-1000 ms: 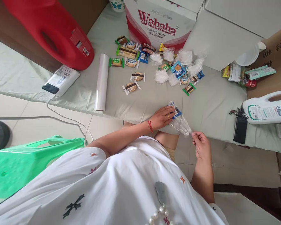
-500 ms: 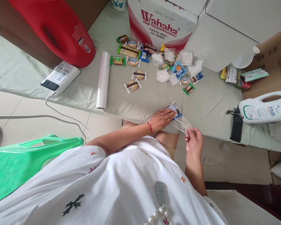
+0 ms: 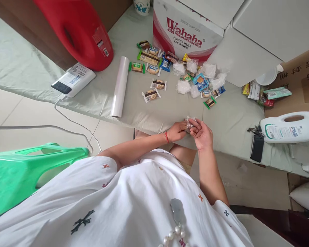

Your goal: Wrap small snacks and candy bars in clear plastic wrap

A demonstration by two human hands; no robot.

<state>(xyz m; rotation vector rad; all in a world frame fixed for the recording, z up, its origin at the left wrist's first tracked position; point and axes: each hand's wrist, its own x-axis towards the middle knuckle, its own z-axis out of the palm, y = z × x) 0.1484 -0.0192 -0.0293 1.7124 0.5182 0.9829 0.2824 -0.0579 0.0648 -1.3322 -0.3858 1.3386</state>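
At the front edge of the cloth-covered surface, both hands meet around a small snack packet in clear plastic film (image 3: 188, 125). My left hand (image 3: 177, 132), with a red string at the wrist, is closed on its left side. The curled fingers of my right hand (image 3: 203, 134) press on the film from the right. Most of the packet is hidden by fingers. Beyond them lie several film-wrapped packets, such as a crumpled clear bundle (image 3: 183, 86), among bare ones like a blue snack packet (image 3: 200, 81). Two brown-striped biscuit packets, one a biscuit packet (image 3: 151, 95), lie apart to the left.
A roll of clear film (image 3: 119, 87) lies left of the snacks, near a white power bank (image 3: 73, 80) with a cable and a red jug (image 3: 92, 44). Behind stands a Wahaha carton (image 3: 185, 34). Rightward are a white detergent bottle (image 3: 290, 127) and a black phone-like object (image 3: 257, 147).
My right hand has moved up and left to meet my left hand. The film stretched out to the right is now gathered around the blue packet. The whole view has shifted slightly.
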